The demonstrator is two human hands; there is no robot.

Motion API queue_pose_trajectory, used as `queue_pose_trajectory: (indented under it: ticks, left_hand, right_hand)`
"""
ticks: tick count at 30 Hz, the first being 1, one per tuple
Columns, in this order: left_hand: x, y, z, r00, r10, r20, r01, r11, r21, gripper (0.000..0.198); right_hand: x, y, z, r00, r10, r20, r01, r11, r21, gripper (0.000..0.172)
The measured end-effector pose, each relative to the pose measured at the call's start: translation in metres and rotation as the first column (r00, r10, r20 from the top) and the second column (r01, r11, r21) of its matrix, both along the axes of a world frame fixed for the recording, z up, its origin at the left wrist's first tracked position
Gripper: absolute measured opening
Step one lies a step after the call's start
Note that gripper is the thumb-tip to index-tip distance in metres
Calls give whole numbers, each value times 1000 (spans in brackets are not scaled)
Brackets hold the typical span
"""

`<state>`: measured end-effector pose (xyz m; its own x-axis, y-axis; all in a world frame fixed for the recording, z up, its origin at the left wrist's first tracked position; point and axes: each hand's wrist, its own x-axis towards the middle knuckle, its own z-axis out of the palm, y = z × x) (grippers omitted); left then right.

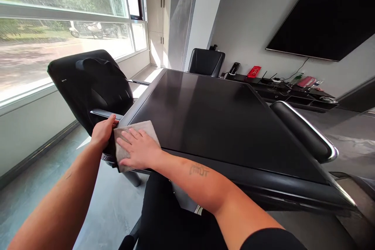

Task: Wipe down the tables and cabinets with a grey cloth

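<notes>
My right hand lies flat with its fingers spread on a grey-beige cloth. The cloth covers the near left corner of the black table, and part of it hangs over the edge. Beside that corner, my left hand is closed at the armrest of a black office chair. Its thumb rests by the armrest's end, close to the table edge. Most of the left fingers are hidden behind the hand.
Another black chair stands at the table's far end, and a chair back rises at the right side. A low black cabinet carries several small items under a wall screen. Large windows line the left.
</notes>
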<state>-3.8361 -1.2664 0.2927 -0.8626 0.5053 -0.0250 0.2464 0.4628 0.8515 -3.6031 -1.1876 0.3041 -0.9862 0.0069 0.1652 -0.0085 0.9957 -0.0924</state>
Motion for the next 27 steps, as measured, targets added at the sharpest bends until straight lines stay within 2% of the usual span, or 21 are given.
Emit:
queue_pose_trajectory:
  ticks: [2,4,8,11,13,15,17,20,23,27]
  left_hand:
    - [4,-2,-2,977,45,209,-88,976,201,55]
    - [9,-2,-2,939,60,337,-174,932,317,48]
    - [13,-3,-2,941,71,330,-204,898,390,43]
    - [11,-5,-6,943,71,326,-213,879,426,47]
    - [10,-6,-10,931,82,355,-253,846,469,46]
    - [9,-7,-13,926,96,364,-297,782,548,44]
    - [11,-8,-14,928,113,354,-329,692,642,43]
    - [17,-7,-13,931,130,341,-354,547,759,45]
    - [24,-7,-9,948,112,298,-316,443,839,48]
    - [23,-15,-12,950,44,308,-302,373,877,56]
  right_hand:
    - [37,15,0,1000,11,14,-12,1000,6,86]
    - [80,32,1,999,-18,28,19,1000,-8,89]
    - [172,63,5,982,-170,85,174,984,-37,91]
    - [233,81,5,936,-326,133,331,944,-11,88]
    - [263,89,2,899,-415,141,416,909,18,85]
    - [279,94,-1,874,-465,139,464,885,44,83]
    - [280,95,-4,868,-476,140,474,879,53,82]
    - [254,91,-1,877,-448,174,449,893,37,81]
    - [201,87,7,887,-389,248,401,916,4,84]
    - [103,88,18,904,-317,287,347,936,-62,84]
